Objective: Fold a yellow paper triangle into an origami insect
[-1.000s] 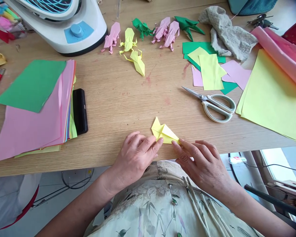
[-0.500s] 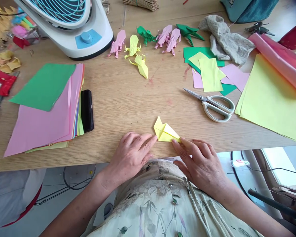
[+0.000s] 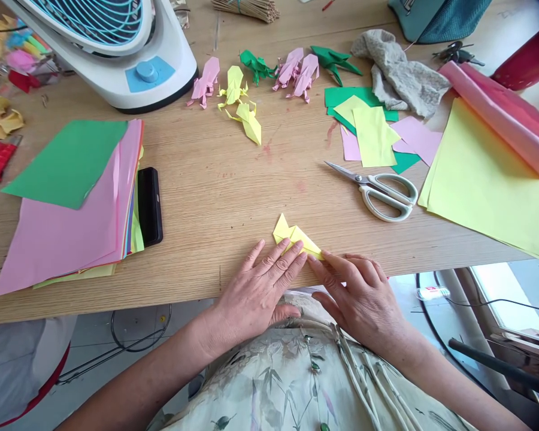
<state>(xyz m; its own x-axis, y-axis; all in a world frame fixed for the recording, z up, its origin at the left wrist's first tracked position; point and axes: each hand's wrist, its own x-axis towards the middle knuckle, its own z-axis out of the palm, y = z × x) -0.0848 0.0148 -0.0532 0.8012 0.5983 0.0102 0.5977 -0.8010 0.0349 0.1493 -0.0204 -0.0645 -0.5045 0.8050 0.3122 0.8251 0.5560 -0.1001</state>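
A small folded piece of yellow paper lies on the table near its front edge, a pointed flap standing out at its upper left. My left hand rests across its lower left part, fingers stretched and lying flat, covering some of the folds. At the paper's right tip, my right hand presses with its fingertips and keeps that end against the wood. Its other fingers are curled.
Scissors lie to the right, beside cut paper pieces and large yellow sheets. Left are stacked coloured sheets, a black phone and a fan. Several folded paper animals stand at the back.
My left hand has moved right and up onto the folded paper, its fingers now spread flat over it. My right hand stays at the paper's right tip. The whole view has shifted slightly.
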